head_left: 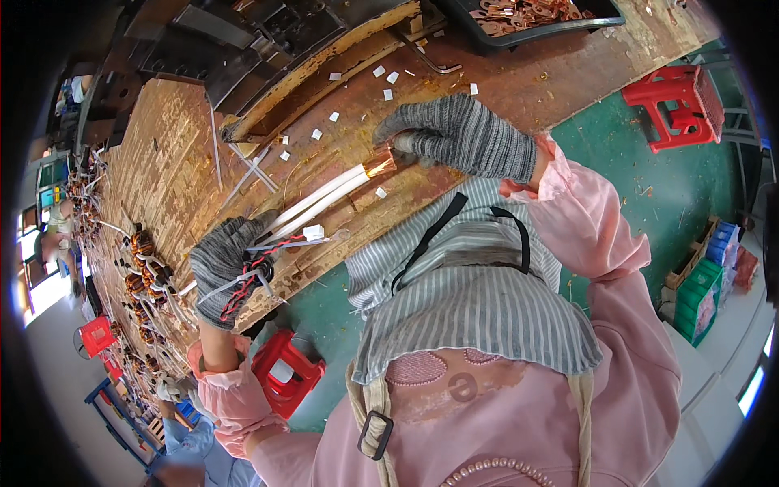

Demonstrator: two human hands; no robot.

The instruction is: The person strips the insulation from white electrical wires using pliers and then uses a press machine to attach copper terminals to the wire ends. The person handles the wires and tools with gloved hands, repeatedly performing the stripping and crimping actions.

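Observation:
My left hand (227, 264), in a grey knitted glove, is closed around a pair of thick white cables (320, 199). Twisted red and black wires (258, 264) with a small white connector (313, 233) hang beside the same hand. The cables slant up to the right, ending in bare copper strands at a copper terminal lug (385, 161). At that end, my gloved right hand (458, 134) pinches the lug between thumb and fingers. Its fingertips partly cover the lug, so how deep the strands sit inside cannot be made out.
A black metal machine (243, 61) stands at the far left of the worn wooden table (178, 130). A black tray (487, 36) holds copper lugs beside a hex key (434, 63). White scraps (333, 117) lie scattered. Wound coils (142, 252) and a co-worker's sleeve (191, 442) are at left; red stools (677, 105) stand around.

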